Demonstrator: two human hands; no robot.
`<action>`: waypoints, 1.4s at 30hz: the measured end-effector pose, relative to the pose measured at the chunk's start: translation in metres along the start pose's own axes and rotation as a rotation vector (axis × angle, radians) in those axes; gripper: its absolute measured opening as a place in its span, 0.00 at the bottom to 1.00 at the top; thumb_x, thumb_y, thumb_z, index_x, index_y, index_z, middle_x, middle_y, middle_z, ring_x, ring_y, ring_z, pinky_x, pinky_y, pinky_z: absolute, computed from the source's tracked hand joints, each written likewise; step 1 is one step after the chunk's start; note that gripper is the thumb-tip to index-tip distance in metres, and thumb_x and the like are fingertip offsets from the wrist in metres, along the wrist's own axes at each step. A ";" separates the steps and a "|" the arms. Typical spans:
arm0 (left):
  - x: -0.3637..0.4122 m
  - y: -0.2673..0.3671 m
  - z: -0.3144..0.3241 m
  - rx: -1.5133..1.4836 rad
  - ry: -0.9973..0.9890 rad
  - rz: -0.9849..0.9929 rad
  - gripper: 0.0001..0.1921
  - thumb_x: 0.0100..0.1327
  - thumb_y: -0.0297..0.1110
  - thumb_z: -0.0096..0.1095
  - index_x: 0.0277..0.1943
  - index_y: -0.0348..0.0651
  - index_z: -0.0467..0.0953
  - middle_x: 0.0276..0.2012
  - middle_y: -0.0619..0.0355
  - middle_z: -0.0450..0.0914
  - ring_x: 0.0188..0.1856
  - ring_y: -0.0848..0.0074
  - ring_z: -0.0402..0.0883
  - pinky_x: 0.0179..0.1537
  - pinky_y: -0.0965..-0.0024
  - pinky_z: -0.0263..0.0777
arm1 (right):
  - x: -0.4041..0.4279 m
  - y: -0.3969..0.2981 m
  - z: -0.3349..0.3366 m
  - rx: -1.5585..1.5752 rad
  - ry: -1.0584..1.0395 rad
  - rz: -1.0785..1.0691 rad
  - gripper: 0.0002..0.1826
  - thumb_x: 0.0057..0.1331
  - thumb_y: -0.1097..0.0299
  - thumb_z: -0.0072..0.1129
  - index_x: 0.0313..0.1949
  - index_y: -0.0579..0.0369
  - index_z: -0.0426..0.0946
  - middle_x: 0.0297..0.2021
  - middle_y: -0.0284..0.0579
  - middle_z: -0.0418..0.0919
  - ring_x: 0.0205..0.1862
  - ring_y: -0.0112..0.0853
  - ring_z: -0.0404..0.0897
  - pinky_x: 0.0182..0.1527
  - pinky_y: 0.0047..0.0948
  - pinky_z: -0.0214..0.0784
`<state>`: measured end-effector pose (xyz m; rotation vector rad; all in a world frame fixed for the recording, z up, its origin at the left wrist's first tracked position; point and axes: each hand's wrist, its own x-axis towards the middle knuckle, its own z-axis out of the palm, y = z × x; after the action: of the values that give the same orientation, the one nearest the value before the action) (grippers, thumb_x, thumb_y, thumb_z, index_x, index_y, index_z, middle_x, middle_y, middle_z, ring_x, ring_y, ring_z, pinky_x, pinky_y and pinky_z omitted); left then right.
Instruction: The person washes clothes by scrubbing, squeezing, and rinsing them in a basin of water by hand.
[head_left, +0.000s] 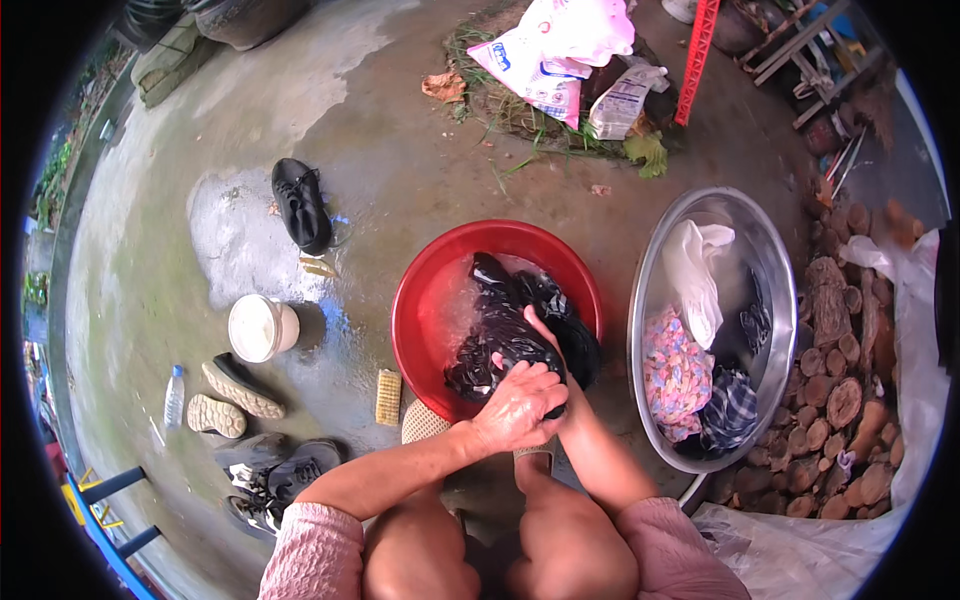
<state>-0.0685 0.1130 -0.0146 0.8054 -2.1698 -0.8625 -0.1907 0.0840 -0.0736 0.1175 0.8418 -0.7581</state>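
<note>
A wet, shiny black garment is bunched in a red plastic basin with cloudy water. It spreads over the water and reaches the basin's right and near sides. My left hand is closed in a fist around the near end of the cloth, above the rim. Under the same cloth, my right hand supports it. Part of the right palm is covered by the fabric and by the left hand. Between my feet and the basin's near edge there is hardly any gap.
A metal basin at right holds a white cloth, a floral cloth and a plaid cloth. Stacked firewood lies beyond. At left are a scrubbing brush, a white bucket, a plastic bottle and several shoes.
</note>
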 end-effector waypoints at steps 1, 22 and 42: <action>-0.007 -0.013 -0.002 0.079 -0.016 0.050 0.08 0.48 0.34 0.66 0.29 0.45 0.74 0.25 0.54 0.72 0.29 0.61 0.75 0.31 0.59 0.71 | -0.008 0.026 0.022 -0.212 0.083 -0.376 0.23 0.71 0.45 0.48 0.47 0.52 0.78 0.38 0.38 0.82 0.38 0.30 0.82 0.44 0.33 0.78; 0.017 -0.237 -0.037 -0.069 -0.134 -1.056 0.37 0.58 0.50 0.69 0.65 0.42 0.64 0.51 0.42 0.78 0.55 0.59 0.78 0.56 0.60 0.71 | -0.031 -0.007 -0.036 -1.134 0.454 -0.607 0.28 0.64 0.63 0.58 0.64 0.39 0.65 0.51 0.58 0.76 0.53 0.52 0.76 0.58 0.41 0.66; 0.065 -0.031 0.067 0.215 -0.027 -0.579 0.14 0.60 0.44 0.59 0.36 0.41 0.79 0.27 0.44 0.80 0.32 0.49 0.81 0.38 0.52 0.75 | -0.009 -0.004 -0.033 0.216 -0.035 -0.530 0.22 0.73 0.52 0.45 0.55 0.55 0.74 0.48 0.44 0.80 0.45 0.34 0.82 0.53 0.37 0.75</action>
<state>-0.1480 0.0703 -0.0539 1.5853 -2.1002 -0.9182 -0.2178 0.0991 -0.0889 0.0724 0.7614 -1.3461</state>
